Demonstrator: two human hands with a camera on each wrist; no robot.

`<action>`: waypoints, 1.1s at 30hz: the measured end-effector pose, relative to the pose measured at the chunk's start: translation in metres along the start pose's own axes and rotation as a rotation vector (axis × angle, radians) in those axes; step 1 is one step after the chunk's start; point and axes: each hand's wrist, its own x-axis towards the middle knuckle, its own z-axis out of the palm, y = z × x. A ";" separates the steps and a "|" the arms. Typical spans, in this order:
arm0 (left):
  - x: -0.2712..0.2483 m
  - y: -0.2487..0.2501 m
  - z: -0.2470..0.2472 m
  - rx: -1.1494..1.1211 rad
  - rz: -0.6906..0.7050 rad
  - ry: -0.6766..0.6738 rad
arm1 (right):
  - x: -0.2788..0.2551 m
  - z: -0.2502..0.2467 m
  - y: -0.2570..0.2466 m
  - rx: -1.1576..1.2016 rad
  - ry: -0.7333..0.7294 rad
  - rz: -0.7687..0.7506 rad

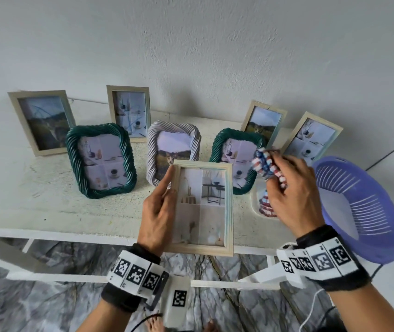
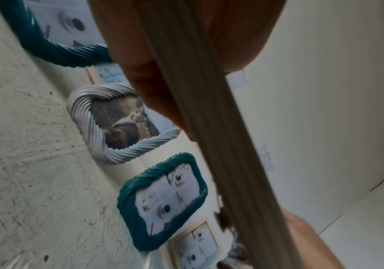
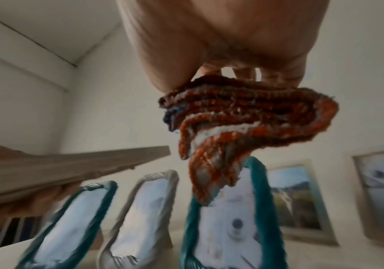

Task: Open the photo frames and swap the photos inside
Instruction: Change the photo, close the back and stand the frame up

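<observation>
My left hand [image 1: 158, 213] grips a light wooden frame [image 1: 204, 208] by its left edge, face up above the table's front edge; its photo shows a four-panel interior collage. In the left wrist view the frame's edge [image 2: 221, 145] runs between thumb and fingers. To the frame's right, my right hand [image 1: 291, 190] holds a bunched red, white and blue cloth [image 1: 266, 164], seen hanging folded in the right wrist view as the cloth [image 3: 244, 123]. Behind stand two teal rope frames [image 1: 101, 161] [image 1: 236, 159] and a white rope frame [image 1: 169, 149].
Several wooden frames [image 1: 42, 122] [image 1: 130, 112] [image 1: 264, 121] [image 1: 312, 137] lean against the wall on the white table [image 1: 59, 207]. A purple plastic basket [image 1: 361, 207] sits at the right. More striped cloth [image 1: 266, 207] lies on a small white dish by my right hand.
</observation>
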 end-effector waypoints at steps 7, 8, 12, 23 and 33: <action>0.001 -0.005 -0.002 -0.005 0.049 -0.037 | -0.002 0.045 0.047 -0.062 0.075 0.403; 0.000 -0.004 -0.002 0.003 0.058 -0.044 | -0.002 0.054 0.057 -0.075 0.035 0.422; -0.002 -0.003 0.000 -0.003 0.065 -0.049 | -0.008 0.084 0.087 -0.168 -0.340 0.473; -0.001 -0.003 0.003 -0.020 0.005 -0.045 | -0.036 0.067 0.046 0.108 -0.114 0.243; -0.001 0.004 0.018 0.038 -0.016 -0.156 | -0.063 0.044 -0.028 1.617 -0.469 0.835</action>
